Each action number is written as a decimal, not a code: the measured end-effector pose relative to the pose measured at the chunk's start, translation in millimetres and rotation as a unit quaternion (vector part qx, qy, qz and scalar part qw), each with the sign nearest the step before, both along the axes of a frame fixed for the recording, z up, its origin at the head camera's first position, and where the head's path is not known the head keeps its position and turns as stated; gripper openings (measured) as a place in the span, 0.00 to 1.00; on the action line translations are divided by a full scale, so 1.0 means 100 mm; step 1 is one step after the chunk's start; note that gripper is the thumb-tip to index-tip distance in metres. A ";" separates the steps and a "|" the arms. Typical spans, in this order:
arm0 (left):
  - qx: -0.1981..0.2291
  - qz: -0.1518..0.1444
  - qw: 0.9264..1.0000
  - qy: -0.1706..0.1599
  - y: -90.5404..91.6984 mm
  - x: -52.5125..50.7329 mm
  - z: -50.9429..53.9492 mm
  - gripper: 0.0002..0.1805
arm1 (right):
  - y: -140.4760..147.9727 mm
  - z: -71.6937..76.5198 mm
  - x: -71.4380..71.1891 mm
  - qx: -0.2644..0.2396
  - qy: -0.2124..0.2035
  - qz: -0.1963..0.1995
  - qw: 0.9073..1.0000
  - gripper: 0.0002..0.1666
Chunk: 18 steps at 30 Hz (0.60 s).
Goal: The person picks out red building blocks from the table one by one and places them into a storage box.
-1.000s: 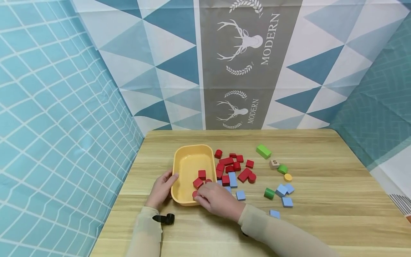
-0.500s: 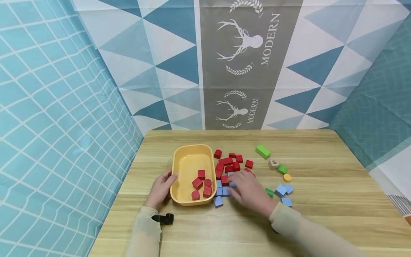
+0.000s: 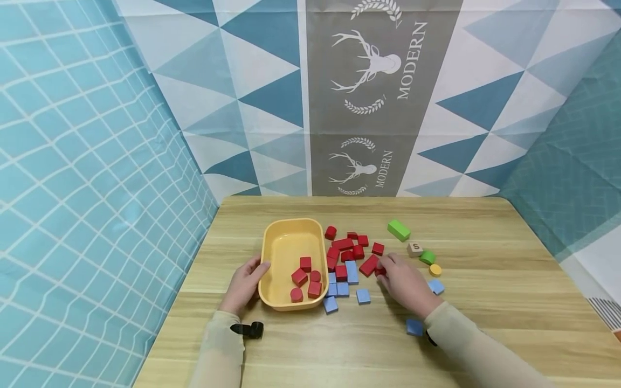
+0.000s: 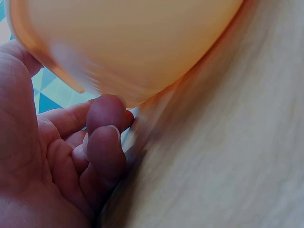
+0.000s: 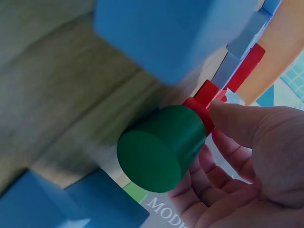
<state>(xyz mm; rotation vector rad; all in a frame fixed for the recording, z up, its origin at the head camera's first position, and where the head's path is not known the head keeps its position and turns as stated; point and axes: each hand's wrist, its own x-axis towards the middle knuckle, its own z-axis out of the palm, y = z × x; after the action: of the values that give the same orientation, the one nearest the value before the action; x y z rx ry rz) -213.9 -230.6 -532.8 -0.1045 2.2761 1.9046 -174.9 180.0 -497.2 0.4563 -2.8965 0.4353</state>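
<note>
My left hand grips the left side of a yellow plastic tray, thumb over the rim and fingers beneath its outer wall, as the left wrist view shows. Several red blocks lie in the tray's near right part. Over the table to the right, my right hand pinches a small red cylinder block between thumb and fingers. A long red block is right beside it. In the right wrist view a green cylinder block stands close in front of the fingers, partly covering the red piece.
More red blocks and several blue blocks cluster along the tray's right side. Farther right are a light green block, a wooden letter cube, a green half-round and a yellow disc. A blue block lies near the right wrist.
My right hand has left the tray, where another red block now lies, passed over the blue blocks and moved right to the red cylinder block. My left hand and the tray have stayed put.
</note>
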 end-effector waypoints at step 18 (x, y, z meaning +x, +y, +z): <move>0.001 -0.002 1.000 0.006 0.00 0.00 0.01 0.33 | -0.09 0.16 -0.11 -0.014 -0.015 -0.025 0.999 0.10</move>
<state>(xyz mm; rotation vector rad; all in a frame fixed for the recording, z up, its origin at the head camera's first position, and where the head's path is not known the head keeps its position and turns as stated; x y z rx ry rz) -214.2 -230.2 -532.3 -0.0892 2.2800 1.9116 -185.6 170.6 -481.3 0.3766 -2.9191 0.4777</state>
